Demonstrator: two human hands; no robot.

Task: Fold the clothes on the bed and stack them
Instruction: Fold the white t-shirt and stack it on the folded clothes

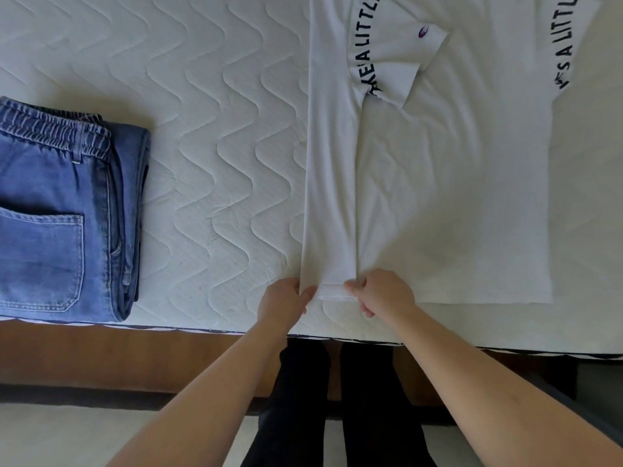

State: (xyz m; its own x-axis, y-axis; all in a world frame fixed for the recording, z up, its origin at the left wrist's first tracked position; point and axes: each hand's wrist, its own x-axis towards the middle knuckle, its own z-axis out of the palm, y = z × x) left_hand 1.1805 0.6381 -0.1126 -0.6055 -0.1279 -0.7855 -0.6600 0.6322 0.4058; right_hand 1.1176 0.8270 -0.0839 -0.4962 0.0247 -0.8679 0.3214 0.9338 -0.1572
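**Pinching the near hem of a half-folded white T-shirt**

Spanning the whole upper part of the view: bed (209, 146), topped with a pale mattress cover quilted in wavy lines, its near edge running across just above a brown wooden frame.

Lying flat on the right half of the bed: white T-shirt (455, 197), spread with the hem toward the near edge and dark curved lettering showing at the top on both sides. Folded inward along the left side, forming a long narrow panel running from the top of the view down to the hem, with a sleeve bearing a small purple logo turned in over the chest.

Sitting at the far left of the bed, well apart from the shirt: folded blue jeans (57, 210), elastic waistband and a back pocket facing up, layered edges showing along the right side.

Standing below the bed edge, between the forearms: dark trouser legs (303, 399) over a pale floor.

Gripping the hem at the bottom of the folded panel: left hand (281, 303), fingers curled, pinching the panel's left corner; right hand (384, 293), fingers curled, pinching the panel's right corner. Both hands close together, just inside the near edge of the bed, with the turned-up hem strip stretched between them.
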